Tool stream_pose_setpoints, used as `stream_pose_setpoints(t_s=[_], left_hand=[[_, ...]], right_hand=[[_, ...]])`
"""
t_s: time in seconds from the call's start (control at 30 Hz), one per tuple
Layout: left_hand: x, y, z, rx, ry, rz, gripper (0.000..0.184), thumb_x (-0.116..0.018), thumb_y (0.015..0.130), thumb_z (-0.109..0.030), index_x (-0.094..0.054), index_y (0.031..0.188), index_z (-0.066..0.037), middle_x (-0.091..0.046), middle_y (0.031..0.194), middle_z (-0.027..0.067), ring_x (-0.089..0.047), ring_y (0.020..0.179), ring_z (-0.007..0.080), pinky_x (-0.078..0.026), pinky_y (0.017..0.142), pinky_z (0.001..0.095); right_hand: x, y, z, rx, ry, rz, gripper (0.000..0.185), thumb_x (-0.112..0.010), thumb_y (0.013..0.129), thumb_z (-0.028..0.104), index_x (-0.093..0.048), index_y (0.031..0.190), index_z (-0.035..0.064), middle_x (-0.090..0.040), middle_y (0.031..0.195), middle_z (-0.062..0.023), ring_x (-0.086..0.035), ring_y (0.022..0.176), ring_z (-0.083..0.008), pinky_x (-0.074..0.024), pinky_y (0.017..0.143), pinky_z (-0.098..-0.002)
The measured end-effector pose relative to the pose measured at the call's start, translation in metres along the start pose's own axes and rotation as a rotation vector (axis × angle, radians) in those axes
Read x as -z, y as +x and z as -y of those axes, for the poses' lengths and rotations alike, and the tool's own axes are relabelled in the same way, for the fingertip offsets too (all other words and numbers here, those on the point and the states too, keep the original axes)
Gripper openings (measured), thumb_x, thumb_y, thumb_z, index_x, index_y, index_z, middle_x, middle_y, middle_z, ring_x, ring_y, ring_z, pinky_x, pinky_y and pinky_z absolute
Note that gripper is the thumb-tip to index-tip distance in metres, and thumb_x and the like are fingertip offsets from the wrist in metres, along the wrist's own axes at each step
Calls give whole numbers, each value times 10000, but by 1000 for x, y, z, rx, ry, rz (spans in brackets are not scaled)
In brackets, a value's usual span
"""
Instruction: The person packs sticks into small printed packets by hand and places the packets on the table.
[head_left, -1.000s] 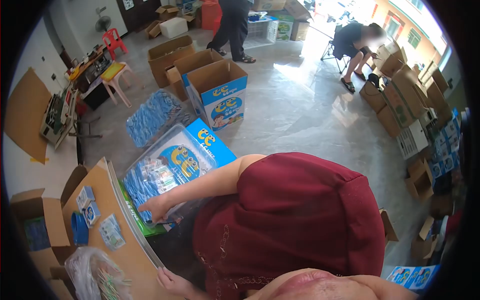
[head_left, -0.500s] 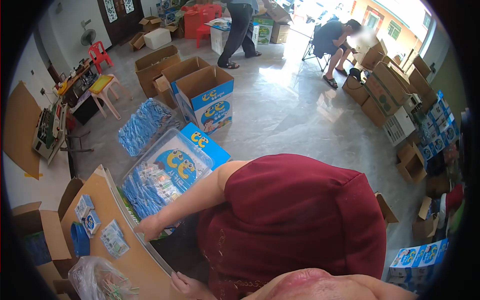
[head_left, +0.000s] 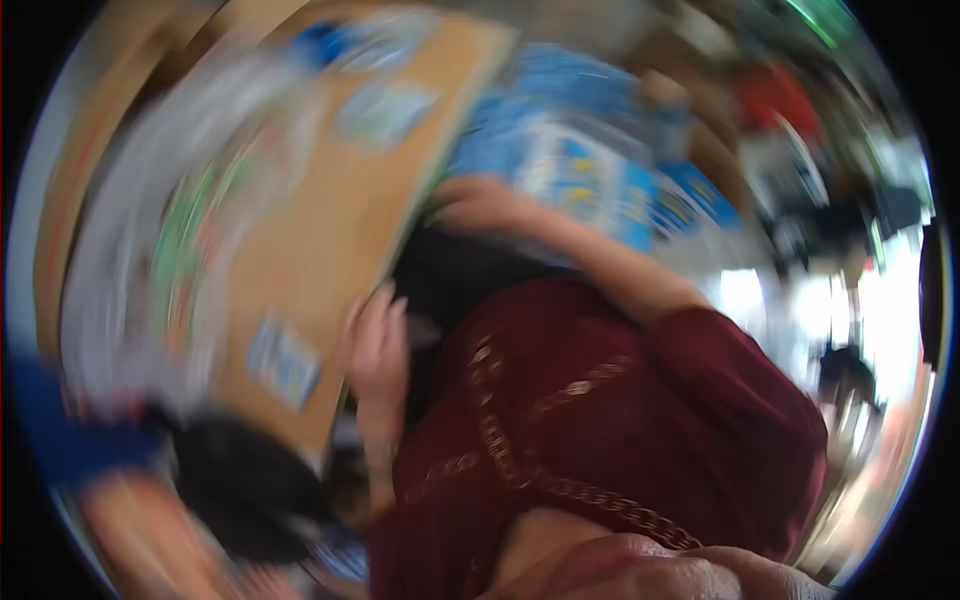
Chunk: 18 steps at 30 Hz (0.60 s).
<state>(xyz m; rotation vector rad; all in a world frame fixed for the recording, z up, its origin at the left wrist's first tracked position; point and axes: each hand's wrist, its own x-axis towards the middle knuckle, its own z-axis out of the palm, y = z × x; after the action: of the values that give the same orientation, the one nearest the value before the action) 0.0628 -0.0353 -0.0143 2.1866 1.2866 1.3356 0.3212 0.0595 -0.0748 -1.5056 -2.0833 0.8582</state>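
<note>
The view is now turned and strongly blurred. The table point(head_left: 300, 220) no longer lies at the lower left; it stretches from the top of the view downward. The right hand point(head_left: 485, 208) is away from the blue packets point(head_left: 487, 132), over which it is one second ago; now it is beside the table's edge, but whether it touches is unclear. The left hand point(head_left: 378, 345) shows more fully, its fingers extended at the edge. Near it, a small blue-white packet point(head_left: 285, 362) comes into view. The plastic bag point(head_left: 110, 260) looks larger. At the lower left, a blue sleeve point(head_left: 70, 420) and a bare forearm point(head_left: 150, 530), seemingly another person's, appear.
</note>
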Motion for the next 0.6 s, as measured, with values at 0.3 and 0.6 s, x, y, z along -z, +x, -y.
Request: stream_pose_setpoints(t_s=[0.3, 0.6], left_hand=[[123, 14, -30, 97, -232, -567, 523, -759, 591, -16, -585, 1081, 42, -599, 972, 96, -555, 774, 149, -419, 693, 244], [76, 49, -170, -87, 96, -741, 434, -571, 681, -56, -531, 1078, 116, -576, 974, 192, -581, 803, 227, -468, 741, 313]], right_hand=[[15, 30, 81, -38, 317, 233, 180, -552, 870, 114, -589, 1011, 10, -554, 749, 17, -492, 665, -61, -410, 597, -206], [-14, 42, 109, 142, 361, 301, 178, -564, 842, 113, -609, 965, -7, -561, 697, -41, -499, 640, -85, -432, 586, -246]])
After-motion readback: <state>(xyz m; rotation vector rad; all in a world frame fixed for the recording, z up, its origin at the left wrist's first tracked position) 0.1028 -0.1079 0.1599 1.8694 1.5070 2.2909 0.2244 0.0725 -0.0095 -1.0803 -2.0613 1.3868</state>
